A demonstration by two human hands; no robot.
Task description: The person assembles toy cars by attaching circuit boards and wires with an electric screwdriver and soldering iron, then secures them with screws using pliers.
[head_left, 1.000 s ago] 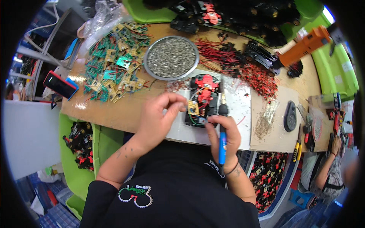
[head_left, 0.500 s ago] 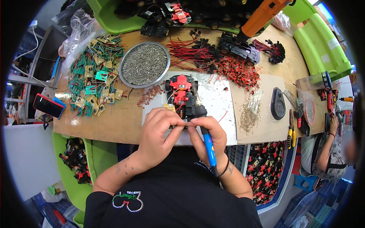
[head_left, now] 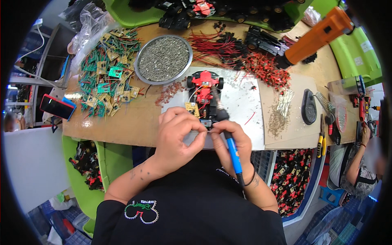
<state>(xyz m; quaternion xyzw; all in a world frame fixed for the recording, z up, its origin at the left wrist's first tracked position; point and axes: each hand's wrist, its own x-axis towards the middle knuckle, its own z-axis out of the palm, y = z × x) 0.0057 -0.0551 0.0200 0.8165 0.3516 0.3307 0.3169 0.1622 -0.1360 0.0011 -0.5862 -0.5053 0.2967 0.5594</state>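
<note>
A red-and-black toy car chassis (head_left: 204,87) lies on a white sheet (head_left: 241,106) in front of me. Beside its near end sits a small tan circuit board (head_left: 192,108) with thin wires. My left hand (head_left: 177,132) is at that near end, thumb and forefinger pinched; what they hold is too small to make out. My right hand (head_left: 237,141) has a soldering iron (head_left: 232,153) with a blue handle tucked in it, its metal tip pointing away over the chassis. The right thumb and forefinger also come together near the chassis's end.
Left lies a heap of green and tan circuit boards (head_left: 102,87), beside a round metal tray (head_left: 138,75) of small metal parts. Red wires (head_left: 208,45) and red parts (head_left: 265,69) spread behind. An orange tool (head_left: 318,36) hangs at upper right. Yellow-handled pliers (head_left: 321,141) lie right; another person (head_left: 359,163) sits beyond.
The whole view has shifted, with the bench sitting further right and higher. My fingertips, which met at the chassis's near end, have moved slightly apart, showing more of that end.
</note>
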